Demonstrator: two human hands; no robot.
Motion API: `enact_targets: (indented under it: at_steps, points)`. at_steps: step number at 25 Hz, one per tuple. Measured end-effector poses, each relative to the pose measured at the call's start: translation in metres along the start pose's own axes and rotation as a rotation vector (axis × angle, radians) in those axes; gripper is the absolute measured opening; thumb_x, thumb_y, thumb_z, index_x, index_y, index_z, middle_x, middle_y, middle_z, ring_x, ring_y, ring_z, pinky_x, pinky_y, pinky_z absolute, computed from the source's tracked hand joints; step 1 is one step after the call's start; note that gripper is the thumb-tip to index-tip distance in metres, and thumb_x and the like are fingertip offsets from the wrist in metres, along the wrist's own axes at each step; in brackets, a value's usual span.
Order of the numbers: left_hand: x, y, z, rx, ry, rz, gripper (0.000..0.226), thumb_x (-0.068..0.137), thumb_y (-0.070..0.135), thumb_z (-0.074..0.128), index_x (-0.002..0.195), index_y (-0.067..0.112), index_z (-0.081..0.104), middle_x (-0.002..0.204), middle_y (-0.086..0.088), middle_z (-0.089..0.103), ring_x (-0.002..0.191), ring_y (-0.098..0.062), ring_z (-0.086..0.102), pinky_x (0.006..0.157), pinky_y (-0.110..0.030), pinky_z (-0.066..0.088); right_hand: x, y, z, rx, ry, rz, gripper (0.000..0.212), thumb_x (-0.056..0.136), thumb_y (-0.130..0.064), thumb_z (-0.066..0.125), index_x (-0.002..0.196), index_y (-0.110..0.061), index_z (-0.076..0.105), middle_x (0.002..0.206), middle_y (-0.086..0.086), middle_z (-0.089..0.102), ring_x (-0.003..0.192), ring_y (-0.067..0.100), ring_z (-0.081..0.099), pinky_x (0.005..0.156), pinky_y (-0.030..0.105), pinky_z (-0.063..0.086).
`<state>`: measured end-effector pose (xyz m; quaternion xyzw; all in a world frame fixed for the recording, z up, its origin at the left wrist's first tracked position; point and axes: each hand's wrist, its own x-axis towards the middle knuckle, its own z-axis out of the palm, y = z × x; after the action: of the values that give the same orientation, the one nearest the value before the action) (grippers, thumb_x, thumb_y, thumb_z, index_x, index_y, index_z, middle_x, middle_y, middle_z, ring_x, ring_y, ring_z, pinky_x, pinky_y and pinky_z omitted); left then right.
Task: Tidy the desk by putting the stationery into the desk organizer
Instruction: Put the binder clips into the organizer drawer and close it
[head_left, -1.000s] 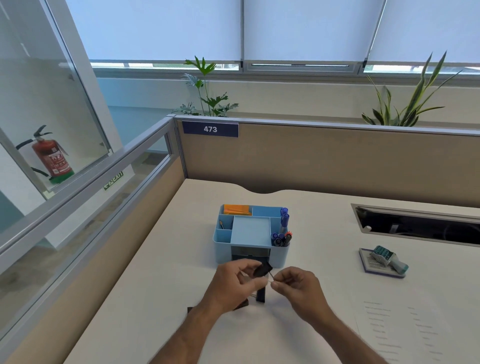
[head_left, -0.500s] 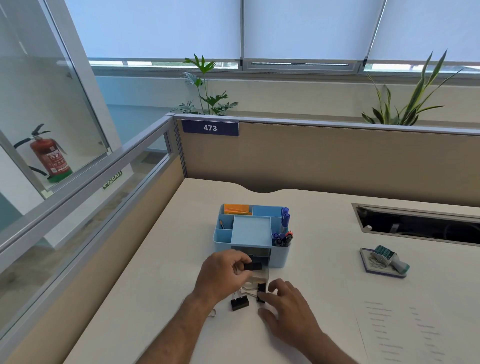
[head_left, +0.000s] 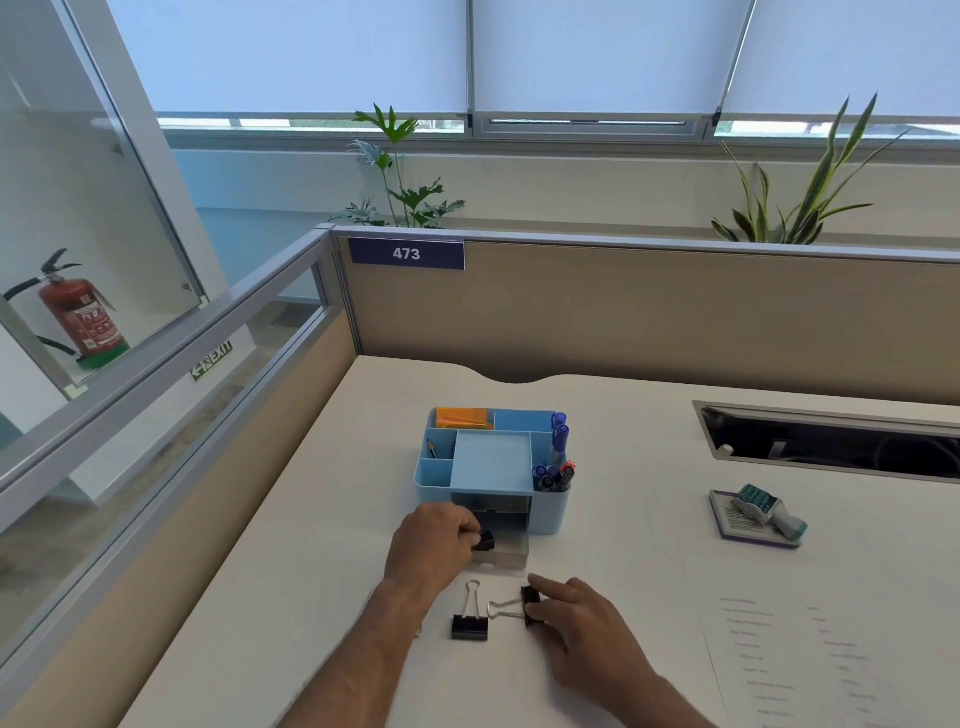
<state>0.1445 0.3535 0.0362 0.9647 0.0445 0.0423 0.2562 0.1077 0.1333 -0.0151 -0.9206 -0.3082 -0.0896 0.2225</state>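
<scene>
Left hand (head_left: 434, 545) pinching binder clip (head_left: 485, 540) | drawer (head_left: 501, 558) seemingly open

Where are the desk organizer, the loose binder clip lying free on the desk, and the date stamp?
desk organizer (head_left: 491, 462): head view, on its flat light-blue centre lid.
loose binder clip (head_left: 469, 626): head view, on its black body.
date stamp (head_left: 759, 509): head view, on its teal band wheel.

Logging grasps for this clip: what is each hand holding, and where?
Left hand pinches a binder clip by its black body; right hand only touches another clip.
</scene>
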Motion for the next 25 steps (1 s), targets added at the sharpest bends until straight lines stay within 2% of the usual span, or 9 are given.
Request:
enact_targets:
  at_steps: [3,5,7,9,12,14,18,22,25]
  points:
    - [-0.003,-0.004,0.001,0.008,-0.027,-0.004,0.022,0.089,0.029,0.068,0.110,0.026,0.073,0.109,0.005,0.073,0.096,-0.011,0.064,0.087,-0.024,0.053,-0.005,0.004,-0.002,0.102,0.016,0.063,0.029,0.061,-0.012,0.082,0.083,-0.029,0.074,0.105,-0.011,0.071,0.079,0.010,0.065,0.068,0.015,0.051]
    - [-0.009,-0.004,0.000,-0.006,0.005,0.001,0.020,0.085,0.036,0.072,0.103,0.029,0.072,0.101,0.008,0.072,0.088,-0.009,0.063,0.078,-0.019,0.052,-0.007,0.004,-0.006,0.260,0.051,0.137,0.025,0.062,-0.016,0.081,0.080,-0.030,0.072,0.097,-0.018,0.068,0.083,0.002,0.064,0.073,0.017,0.052]
    - [-0.018,-0.003,-0.002,-0.019,0.013,-0.003,0.019,0.079,0.046,0.075,0.091,0.034,0.066,0.087,0.013,0.068,0.076,-0.006,0.061,0.068,-0.016,0.051,-0.006,0.003,-0.009,0.413,0.108,0.184,0.024,0.059,-0.015,0.082,0.075,-0.029,0.070,0.086,-0.018,0.068,0.077,0.002,0.065,0.067,0.021,0.053]
    - [-0.028,-0.004,-0.002,-0.006,-0.037,-0.037,0.026,0.073,0.056,0.073,0.081,0.036,0.058,0.075,0.017,0.061,0.069,-0.004,0.058,0.064,-0.021,0.054,-0.004,-0.001,-0.012,0.550,0.186,0.265,0.027,0.055,-0.012,0.085,0.070,-0.029,0.070,0.079,-0.013,0.070,0.073,0.007,0.067,0.064,0.023,0.054]
    - [-0.045,-0.009,0.000,0.056,-0.141,-0.099,0.042,0.062,0.072,0.066,0.077,0.035,0.053,0.074,0.017,0.058,0.070,-0.003,0.056,0.063,-0.024,0.051,0.001,-0.007,-0.014,0.741,0.241,0.463,0.028,0.054,-0.007,0.088,0.067,-0.026,0.071,0.079,-0.007,0.072,0.073,0.012,0.070,0.069,0.021,0.056]
    - [-0.055,-0.009,0.002,0.086,-0.189,-0.143,0.053,0.052,0.082,0.059,0.076,0.036,0.050,0.076,0.017,0.057,0.071,-0.004,0.055,0.062,-0.025,0.048,0.006,-0.012,-0.017,0.804,0.270,0.501,0.028,0.057,-0.005,0.088,0.068,-0.023,0.071,0.080,-0.005,0.072,0.071,0.014,0.071,0.067,0.023,0.058]
    - [-0.069,-0.001,0.009,0.169,-0.270,-0.164,0.070,0.039,0.089,0.056,0.082,0.035,0.048,0.081,0.016,0.055,0.074,-0.008,0.053,0.061,-0.028,0.042,0.036,-0.022,-0.027,0.596,0.343,0.355,0.021,0.065,-0.013,0.087,0.070,-0.025,0.070,0.075,-0.008,0.068,0.070,0.010,0.067,0.062,0.019,0.056]
    - [-0.074,0.003,0.015,0.207,-0.233,-0.134,0.055,0.057,0.075,0.059,0.088,0.031,0.050,0.091,0.011,0.060,0.083,-0.015,0.057,0.072,-0.032,0.052,0.067,-0.027,-0.024,0.300,0.204,0.286,0.014,0.071,-0.026,0.083,0.076,-0.021,0.071,0.077,-0.009,0.065,0.068,0.006,0.059,0.063,0.015,0.048]
    - [-0.077,0.002,0.016,0.144,-0.186,-0.143,0.043,0.062,0.064,0.060,0.088,0.030,0.053,0.092,0.011,0.060,0.086,-0.015,0.058,0.075,-0.032,0.053,0.075,-0.029,-0.015,0.176,0.116,0.239,0.016,0.076,-0.032,0.079,0.085,-0.020,0.074,0.084,-0.008,0.068,0.072,0.006,0.056,0.076,0.026,0.049]
